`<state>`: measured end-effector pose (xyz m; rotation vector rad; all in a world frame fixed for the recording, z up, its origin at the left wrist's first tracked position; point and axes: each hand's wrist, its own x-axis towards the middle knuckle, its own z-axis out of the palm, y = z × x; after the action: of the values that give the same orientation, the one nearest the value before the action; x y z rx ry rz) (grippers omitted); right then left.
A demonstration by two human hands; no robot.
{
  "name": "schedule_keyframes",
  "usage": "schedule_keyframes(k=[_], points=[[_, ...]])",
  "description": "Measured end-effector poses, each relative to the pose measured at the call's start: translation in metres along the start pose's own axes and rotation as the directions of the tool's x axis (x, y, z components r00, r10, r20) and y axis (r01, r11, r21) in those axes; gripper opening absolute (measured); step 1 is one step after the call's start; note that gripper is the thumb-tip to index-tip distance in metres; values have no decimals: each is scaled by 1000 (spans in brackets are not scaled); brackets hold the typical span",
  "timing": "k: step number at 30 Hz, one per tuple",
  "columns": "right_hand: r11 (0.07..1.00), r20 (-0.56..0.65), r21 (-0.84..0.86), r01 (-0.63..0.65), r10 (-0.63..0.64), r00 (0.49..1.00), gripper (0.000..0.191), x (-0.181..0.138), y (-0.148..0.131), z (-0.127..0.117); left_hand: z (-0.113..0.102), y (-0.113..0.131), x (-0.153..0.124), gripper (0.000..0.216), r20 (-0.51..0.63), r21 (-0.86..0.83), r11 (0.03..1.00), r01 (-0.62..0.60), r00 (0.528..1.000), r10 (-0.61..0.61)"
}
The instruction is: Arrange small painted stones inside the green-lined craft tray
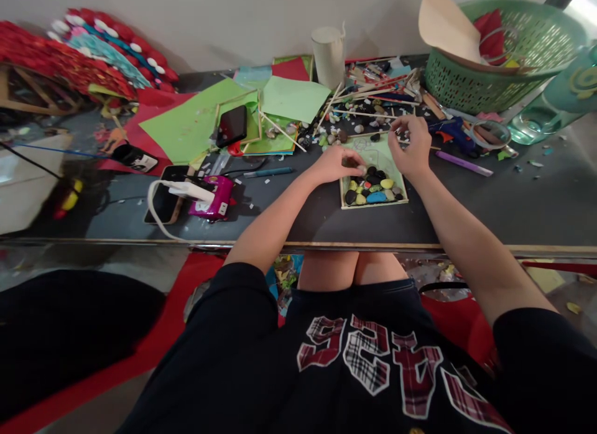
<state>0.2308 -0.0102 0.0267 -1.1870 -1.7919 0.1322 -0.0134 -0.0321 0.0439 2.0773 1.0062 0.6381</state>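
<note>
A small green card framed with wooden sticks lies on the dark table, with several painted pebbles in black, yellow, blue and green on its lower half. My left hand rests on the card's left edge, fingers curled around a small pale pebble. My right hand hovers over the card's upper right corner, fingers bent in a pinch; what they hold is too small to make out.
Green and red paper sheets, a black phone, a pink device with a white cable, a paper roll, loose sticks and pebbles, a green basket and a purple marker crowd the table.
</note>
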Motion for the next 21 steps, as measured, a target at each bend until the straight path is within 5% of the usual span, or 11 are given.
schedule_keyframes(k=[3, 7, 13, 17, 21], points=[[983, 62, 178, -52, 42, 997, 42, 1, -5, 5, 1, -3, 1, 25, -61, -90, 996, 1, 998, -6], [832, 256, 511, -218, 95, 962, 56, -1, -19, 11, 5, -3, 1, 25, -234, -50, 995, -84, 970, 70], [669, 494, 590, -452, 144, 857, 70, -6, -35, 11, 9, -7, -3, 25, -456, 241, 957, -162, 851, 259], [594, 486, 639, -490, 183, 855, 73, -7, -39, 14, 8, -13, -5, 28, -432, 378, 900, -217, 818, 379], [543, 460, 679, -495, 211, 862, 73, -7, -36, 19, 11, -13, -7, 30, -426, 387, 897, -211, 822, 377]])
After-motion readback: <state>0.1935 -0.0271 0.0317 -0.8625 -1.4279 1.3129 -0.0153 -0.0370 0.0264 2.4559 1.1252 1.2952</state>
